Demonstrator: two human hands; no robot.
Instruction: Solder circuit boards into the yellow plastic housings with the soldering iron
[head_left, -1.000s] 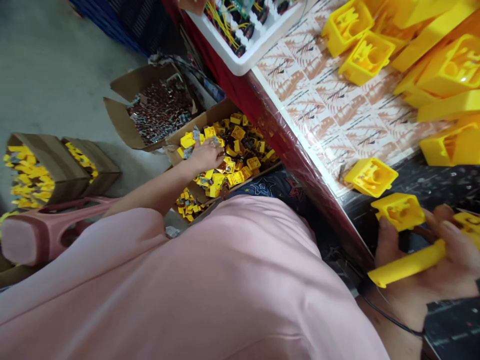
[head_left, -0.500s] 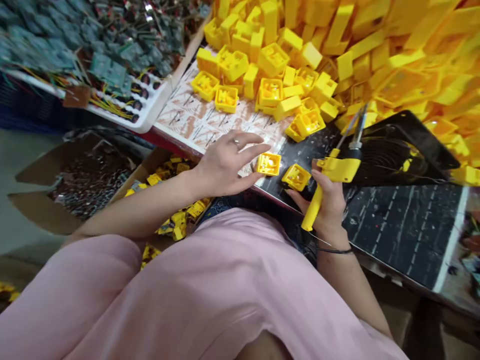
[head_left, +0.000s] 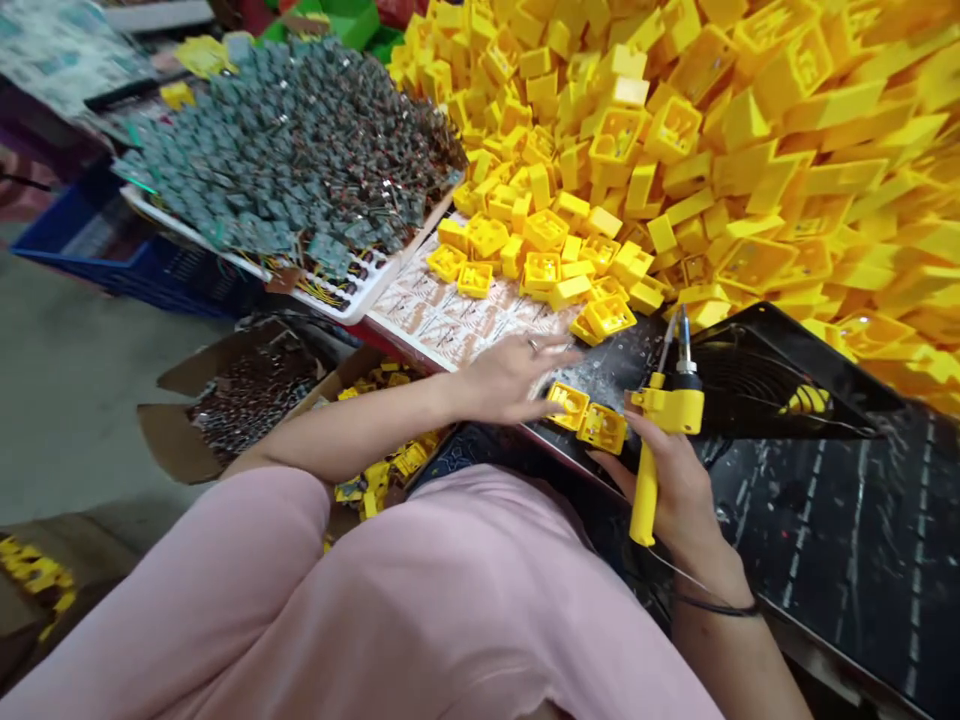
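Observation:
Two small open yellow plastic housings (head_left: pixel 568 404) lie side by side near the table's front edge, their corners touching. Around the left one my left hand (head_left: pixel 517 378) is stretched out, fingers apart, with the thumb at its near side. My right hand (head_left: pixel 675 480) grips a yellow soldering gun (head_left: pixel 670 410) with its metal tip pointing up and away from me. The thumb and a finger of that hand reach to the right housing (head_left: pixel 602 428); whether they pinch it I cannot tell. Small metal parts show inside both housings.
A large heap of yellow housings (head_left: pixel 675 170) covers the back of the table. Right of the gun stands a black fan-like frame (head_left: pixel 795 370). At left are a white tray (head_left: pixel 352 310) piled with wired circuit boards, a blue crate (head_left: pixel 135 260) and a cardboard box (head_left: pixel 176 440) of small parts.
The two housings, apart before, now lie against each other. My left hand's fingers have straightened over the left one. The camera view has shifted, showing more of the heap and tray.

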